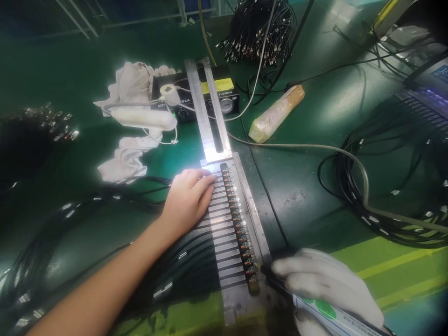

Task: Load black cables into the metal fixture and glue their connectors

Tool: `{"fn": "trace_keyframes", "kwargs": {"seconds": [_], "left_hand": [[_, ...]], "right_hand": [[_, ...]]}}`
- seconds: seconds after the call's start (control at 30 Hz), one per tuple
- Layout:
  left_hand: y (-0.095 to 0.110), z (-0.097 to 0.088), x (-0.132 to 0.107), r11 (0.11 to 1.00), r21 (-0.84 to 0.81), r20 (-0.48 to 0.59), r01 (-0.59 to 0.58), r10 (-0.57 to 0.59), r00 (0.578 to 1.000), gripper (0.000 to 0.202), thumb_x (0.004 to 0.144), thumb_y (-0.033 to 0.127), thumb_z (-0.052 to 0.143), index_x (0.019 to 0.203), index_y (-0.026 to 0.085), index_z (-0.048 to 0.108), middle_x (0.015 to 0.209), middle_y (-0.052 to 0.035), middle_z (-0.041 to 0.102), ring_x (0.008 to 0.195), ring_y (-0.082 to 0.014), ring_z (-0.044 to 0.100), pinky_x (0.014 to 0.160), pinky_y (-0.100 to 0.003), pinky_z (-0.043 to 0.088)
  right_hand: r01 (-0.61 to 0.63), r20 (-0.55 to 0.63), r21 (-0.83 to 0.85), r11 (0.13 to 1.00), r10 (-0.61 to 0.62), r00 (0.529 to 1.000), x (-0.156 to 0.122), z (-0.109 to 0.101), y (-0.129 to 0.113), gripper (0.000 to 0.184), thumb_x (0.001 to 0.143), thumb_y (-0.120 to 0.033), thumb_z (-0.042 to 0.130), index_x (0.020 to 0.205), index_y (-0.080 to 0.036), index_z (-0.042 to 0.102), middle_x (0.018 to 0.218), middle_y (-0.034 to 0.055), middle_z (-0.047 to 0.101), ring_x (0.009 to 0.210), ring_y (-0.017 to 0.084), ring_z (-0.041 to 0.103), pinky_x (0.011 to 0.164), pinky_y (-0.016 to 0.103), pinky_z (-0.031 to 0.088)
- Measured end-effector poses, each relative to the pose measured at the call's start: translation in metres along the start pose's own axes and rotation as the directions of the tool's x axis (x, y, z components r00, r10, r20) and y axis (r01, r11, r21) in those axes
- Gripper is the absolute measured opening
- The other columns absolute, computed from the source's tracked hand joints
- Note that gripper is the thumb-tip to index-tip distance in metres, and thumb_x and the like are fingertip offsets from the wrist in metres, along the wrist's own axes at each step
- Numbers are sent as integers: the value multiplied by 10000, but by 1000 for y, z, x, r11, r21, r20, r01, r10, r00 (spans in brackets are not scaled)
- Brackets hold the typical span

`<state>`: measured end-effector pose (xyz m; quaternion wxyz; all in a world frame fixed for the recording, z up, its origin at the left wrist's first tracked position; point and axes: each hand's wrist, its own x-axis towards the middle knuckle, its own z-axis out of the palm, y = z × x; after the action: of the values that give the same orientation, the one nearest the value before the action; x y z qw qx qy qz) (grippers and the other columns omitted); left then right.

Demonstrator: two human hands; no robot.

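Note:
My bare left hand (pixel 189 198) rests on the upper end of a slotted metal jig (pixel 224 224), fingers reaching to the slots, one fingertip near the top row. Thin black cables (pixel 196 238) lie across the jig in rows. Their small metal-and-orange ends (pixel 240 224) line up over a dark groove. My right hand (pixel 325 284), in a white glove, is closed around a white pen-shaped tool (pixel 325 310) with a green mark and dark front end. Its front points at the jig's near end, beside the lowest cable ends; whether it touches is blurred.
Behind the jig stands a black control box (pixel 227 103) with a gauge. White cloths (pixel 122 158) and a white power strip (pixel 143 119) lie left of it. A wrapped roll (pixel 276 114) sits right. Cable bundles (pixel 262 32) lie behind and on both sides.

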<state>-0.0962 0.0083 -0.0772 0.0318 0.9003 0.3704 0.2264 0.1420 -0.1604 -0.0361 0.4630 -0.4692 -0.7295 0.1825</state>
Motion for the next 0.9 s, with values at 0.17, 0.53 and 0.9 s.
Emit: {"fn": "trace_keyframes", "kwargs": {"seconds": [0.17, 0.53, 0.9], "left_hand": [[0, 0, 1, 1000, 17, -4, -12, 12, 1000, 206, 961, 206, 505, 1082, 128, 652, 1082, -133, 676, 987, -272, 616, 808, -417, 488], [1, 0, 1, 1000, -2, 16, 20, -20, 1000, 208, 977, 238, 473, 1081, 175, 641, 1085, -104, 679, 1004, -260, 611, 842, -428, 486], [2, -1, 2, 1000, 4, -10, -6, 6, 1000, 203, 967, 220, 490, 1067, 143, 650, 1069, -121, 683, 980, -267, 617, 825, -426, 495]], "right_hand": [[-17, -76, -26, 1000, 15, 997, -1, 3, -3, 161, 978, -276, 525, 891, -193, 632, 851, 66, 755, 684, 205, 737, 670, 316, 574], [162, 73, -60, 985, -157, 985, -7, -8, 7, 304, 1048, -395, 451, 892, -196, 618, 815, 40, 768, 624, 148, 727, 623, 232, 573], [-22, -10, -14, 1000, 22, 1000, -7, -4, -7, 210, 1007, -356, 513, 922, -210, 639, 831, 63, 765, 702, 204, 741, 668, 298, 571]]}}
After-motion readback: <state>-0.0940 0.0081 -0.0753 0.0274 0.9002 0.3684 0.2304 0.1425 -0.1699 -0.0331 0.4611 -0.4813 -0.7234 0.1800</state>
